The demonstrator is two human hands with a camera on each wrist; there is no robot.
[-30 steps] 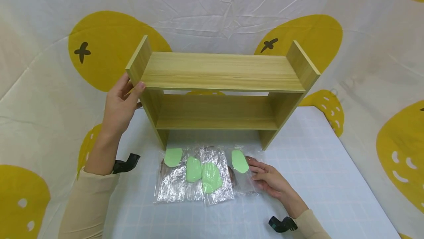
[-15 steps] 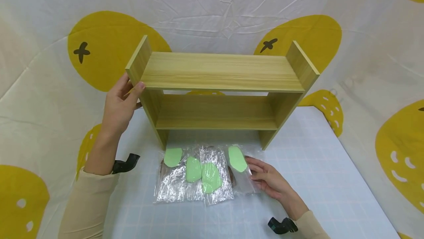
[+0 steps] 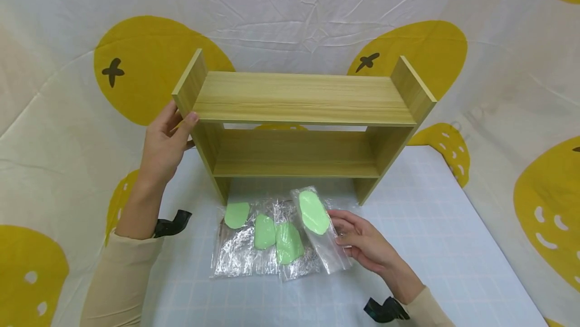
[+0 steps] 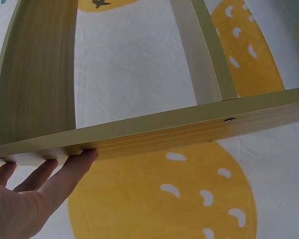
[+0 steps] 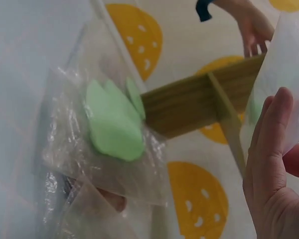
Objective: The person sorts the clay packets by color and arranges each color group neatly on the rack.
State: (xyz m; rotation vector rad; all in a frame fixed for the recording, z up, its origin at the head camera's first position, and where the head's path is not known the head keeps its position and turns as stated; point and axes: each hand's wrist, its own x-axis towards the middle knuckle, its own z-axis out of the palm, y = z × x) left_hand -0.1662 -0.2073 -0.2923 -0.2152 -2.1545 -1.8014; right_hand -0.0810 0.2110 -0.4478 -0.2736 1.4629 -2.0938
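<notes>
A two-tier light wooden shelf [image 3: 299, 97] stands on the table, its side panels rising past the upper board. My left hand [image 3: 164, 148] grips the left side panel near the top, thumb at the front edge. In the left wrist view, fingertips [image 4: 84, 158] press against the panel's outer face. My right hand [image 3: 369, 244] pinches the edge of a clear plastic packet [image 3: 329, 254] with a pale green piece showing. It hangs tilted, raised off the table in the right wrist view. Several similar packets [image 3: 235, 259] lie overlapping before the shelf; their contents are partly hidden.
A pale checked cloth [image 3: 435, 246] covers the table. Behind and around it hangs a white sheet [image 3: 290, 24] with large yellow shapes. A black strap mount [image 3: 172, 224] sits on the left wrist, and a second black mount [image 3: 385, 311] on the right.
My right hand has lifted the rightmost packet and shifted it slightly left, tilting it over its neighbour. My left hand and the shelf have stayed put.
</notes>
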